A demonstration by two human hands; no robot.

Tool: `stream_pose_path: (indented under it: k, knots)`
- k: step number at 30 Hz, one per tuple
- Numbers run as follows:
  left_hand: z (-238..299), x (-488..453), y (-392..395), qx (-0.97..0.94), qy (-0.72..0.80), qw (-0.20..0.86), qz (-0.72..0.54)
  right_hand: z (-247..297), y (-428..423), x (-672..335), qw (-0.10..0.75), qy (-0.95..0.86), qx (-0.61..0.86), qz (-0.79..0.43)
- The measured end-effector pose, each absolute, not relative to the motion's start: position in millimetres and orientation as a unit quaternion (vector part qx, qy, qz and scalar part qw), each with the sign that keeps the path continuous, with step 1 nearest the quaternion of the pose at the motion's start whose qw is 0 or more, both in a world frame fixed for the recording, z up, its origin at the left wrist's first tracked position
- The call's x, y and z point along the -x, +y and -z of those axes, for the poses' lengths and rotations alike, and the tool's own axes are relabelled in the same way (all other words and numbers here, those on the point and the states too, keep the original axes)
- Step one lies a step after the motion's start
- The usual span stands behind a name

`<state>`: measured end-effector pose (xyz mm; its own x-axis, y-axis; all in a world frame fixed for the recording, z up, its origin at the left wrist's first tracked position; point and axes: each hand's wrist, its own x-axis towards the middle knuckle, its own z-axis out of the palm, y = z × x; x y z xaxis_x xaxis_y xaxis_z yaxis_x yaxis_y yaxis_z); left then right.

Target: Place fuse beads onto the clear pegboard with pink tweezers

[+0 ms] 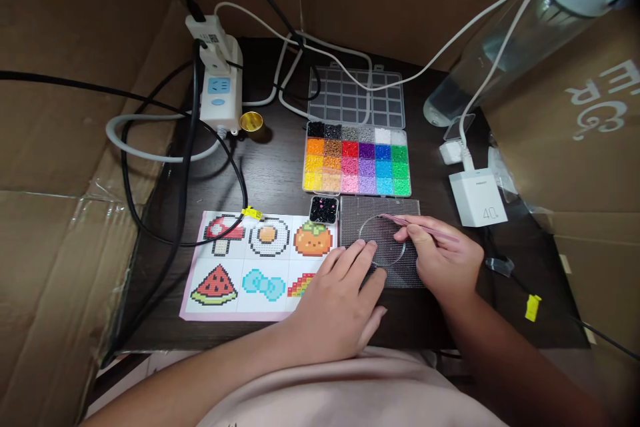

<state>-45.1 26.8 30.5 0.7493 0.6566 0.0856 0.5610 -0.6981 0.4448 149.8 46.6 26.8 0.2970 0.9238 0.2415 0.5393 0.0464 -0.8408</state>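
My right hand (445, 257) pinches a pair of pink tweezers (400, 220), its tip over the upper edge of a clear round disc or ring (404, 255). That clear piece lies on a transparent pegboard (370, 208) with a fine grid. My left hand (345, 293) rests palm down, fingers stretched out, with its fingertips at the lower left rim of the clear piece. Above the left hand stands a small clear box (324, 209) of black beads with a few pink ones. A sheet of pixel patterns (215, 315) lies partly under the left hand.
Behind the pegboard is an open compartment case (356, 159) of coloured beads. A power strip (220, 90), black cables (187, 147) and a gold cup-like lid (251, 122) are at left. A white charger box (477, 197) and clear bottle (500, 53) are at right. Cardboard walls surround the table.
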Motion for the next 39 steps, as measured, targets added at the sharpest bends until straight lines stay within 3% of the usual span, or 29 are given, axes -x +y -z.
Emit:
stream_pose_path:
  k: [39]
  knots:
    - [-30.0,46.2,27.9,-0.909,0.333,0.210,-0.134,-29.2,48.9,-149.9,0.463,-0.551,0.660,-0.216]
